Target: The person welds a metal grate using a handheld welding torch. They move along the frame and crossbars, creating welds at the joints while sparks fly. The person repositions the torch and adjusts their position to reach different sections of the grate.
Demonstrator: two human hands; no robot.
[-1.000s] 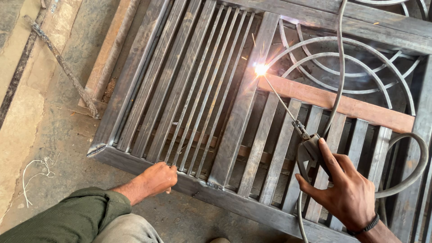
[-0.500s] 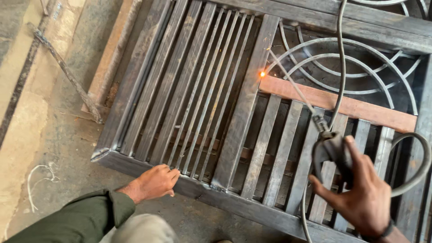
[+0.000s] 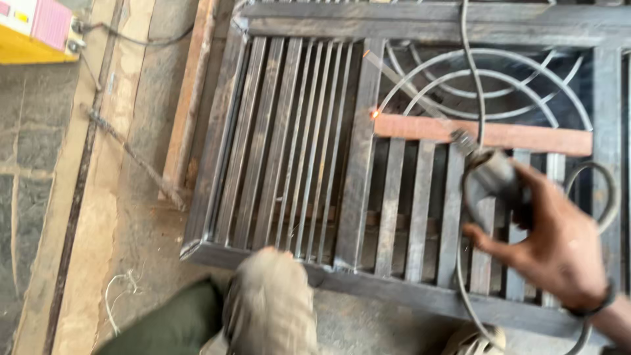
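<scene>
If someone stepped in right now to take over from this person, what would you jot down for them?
Right hand: fingers closed on the welding holder, rod angled up-left over the gate, blurred.
Left hand: not in view; only a knee shows.
Metal gate: flat on the ground.
Done: a glowing spot where the reddish flat bar meets an upright.
Left: other joints cannot be judged.

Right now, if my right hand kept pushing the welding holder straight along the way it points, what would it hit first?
The right hand aims the electrode holder up and to the left. Along that line the rod likely meets the glowing spot where the rusty flat bar joins the gate's upright. Blur makes depth uncertain.
</scene>
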